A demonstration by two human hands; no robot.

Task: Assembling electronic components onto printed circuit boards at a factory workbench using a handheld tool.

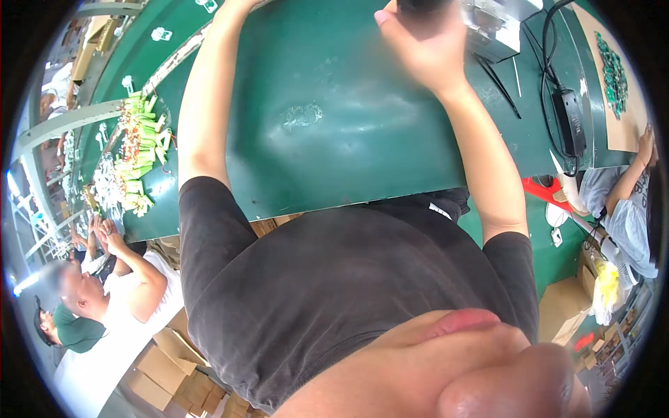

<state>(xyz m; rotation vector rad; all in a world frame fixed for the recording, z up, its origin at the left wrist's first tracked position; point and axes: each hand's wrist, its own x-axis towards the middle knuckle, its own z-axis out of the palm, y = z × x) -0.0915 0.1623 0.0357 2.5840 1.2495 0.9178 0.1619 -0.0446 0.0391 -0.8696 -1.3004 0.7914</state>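
At the upper edge, my right hand (433, 56) is curled around a dark rounded thing (420, 5), with the thumb to its left. The top of that thing is cut off, so its kind does not show. Right beside this hand stands a silvery metal device (493, 29). My left hand (240, 4) reaches to the top edge near a worn pale strip (182, 58); its fingers lie outside the picture. Both forearms stretch over the green tabletop (327, 139).
A black power adapter (570, 124) with cables lies at the right, beyond thin black strips (500, 87). Small green parts (613, 75) lie on cardboard (620, 132). Green-sleeved wire bundles (141, 153) are at the left. Co-workers sit on both sides; cardboard boxes (157, 373) stand behind.
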